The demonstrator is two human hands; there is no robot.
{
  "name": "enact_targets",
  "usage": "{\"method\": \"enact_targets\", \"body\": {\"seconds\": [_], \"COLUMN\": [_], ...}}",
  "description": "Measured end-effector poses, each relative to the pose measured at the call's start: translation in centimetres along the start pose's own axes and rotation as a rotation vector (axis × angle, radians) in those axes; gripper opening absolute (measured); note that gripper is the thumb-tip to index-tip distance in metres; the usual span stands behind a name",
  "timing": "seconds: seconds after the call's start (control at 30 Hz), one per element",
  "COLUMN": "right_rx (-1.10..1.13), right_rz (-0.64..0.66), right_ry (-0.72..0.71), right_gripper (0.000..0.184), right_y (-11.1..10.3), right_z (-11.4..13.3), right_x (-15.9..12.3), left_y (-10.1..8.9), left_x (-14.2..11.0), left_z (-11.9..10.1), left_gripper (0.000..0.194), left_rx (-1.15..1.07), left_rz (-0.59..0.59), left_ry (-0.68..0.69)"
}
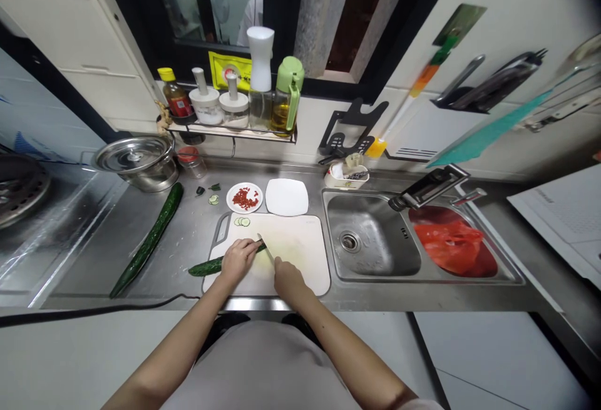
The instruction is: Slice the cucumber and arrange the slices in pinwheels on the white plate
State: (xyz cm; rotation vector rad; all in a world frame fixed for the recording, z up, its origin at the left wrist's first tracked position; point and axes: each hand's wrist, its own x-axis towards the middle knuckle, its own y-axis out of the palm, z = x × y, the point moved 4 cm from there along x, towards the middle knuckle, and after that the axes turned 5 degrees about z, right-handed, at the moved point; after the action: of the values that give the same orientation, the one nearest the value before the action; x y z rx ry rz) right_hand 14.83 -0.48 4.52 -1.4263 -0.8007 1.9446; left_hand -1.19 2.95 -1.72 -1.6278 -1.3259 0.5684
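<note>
My left fingers [239, 253] are curled over a length of cucumber [204, 268], gripping it; it lies across the lower left of the cutting board [300, 272], one end jutting past the board's left edge. My right fingers [284, 269] are closed round the handle of a knife [268, 252], its blade beside the right end of the cucumber. Three or so slices [242, 222] overlap near the board's top left corner.

Behind the board, a round plate [230, 199] holds small chopped red bits [246, 198], and a squarish white plate [287, 196] sits just right of it. A whole cucumber [150, 241] lies on the steel tabletop [181, 235] to my left, its far end by a lidded metal pot [153, 175] whose contents I can't see. Beside the pot stands a clear jar [196, 167] with a red lid.

On the shelf [211, 129] above, a yellow-capped bottle [177, 100] holds something dark, two white-lidded jars [206, 109] hold pale stuff, and a green-topped jug [282, 116] has yellow liquid low inside. A white-topped bottle [260, 78] stands next to the jug. To my right, a small tub [335, 180] holds bits and pieces I can't make out, and the sink's [328, 260] right basin holds a red plastic bag [451, 247].
</note>
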Motion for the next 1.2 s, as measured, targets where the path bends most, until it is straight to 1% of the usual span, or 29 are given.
{"method": "enact_targets", "body": {"seconds": [0.23,0.4,0.73,0.9,1.2], "right_rx": [0.002,0.018,0.0,-0.002,-0.008], "right_rz": [0.011,-0.004,0.027,0.023,0.01], "right_ry": [0.006,-0.016,0.008,0.003,0.006], "right_gripper": [0.032,0.033,0.032,0.034,0.032], "right_y": [-0.4,-0.8,0.8,0.4,-0.1], "right_z": [0.5,0.9,-0.4,-0.1,0.7], "right_x": [0.7,1.1,0.0,0.2,1.5], "left_y": [0.0,0.0,0.0,0.1,0.0], "left_x": [0.0,0.0,0.1,0.1,0.0], "left_z": [0.0,0.1,0.0,0.1,0.0], "left_gripper": [0.028,0.027,0.027,0.027,0.027], "left_rx": [-0.007,-0.002,-0.004,-0.01,0.0], "left_rz": [-0.003,0.001,0.002,0.001,0.0], "left_ry": [0.009,0.003,-0.01,-0.007,-0.006]}}
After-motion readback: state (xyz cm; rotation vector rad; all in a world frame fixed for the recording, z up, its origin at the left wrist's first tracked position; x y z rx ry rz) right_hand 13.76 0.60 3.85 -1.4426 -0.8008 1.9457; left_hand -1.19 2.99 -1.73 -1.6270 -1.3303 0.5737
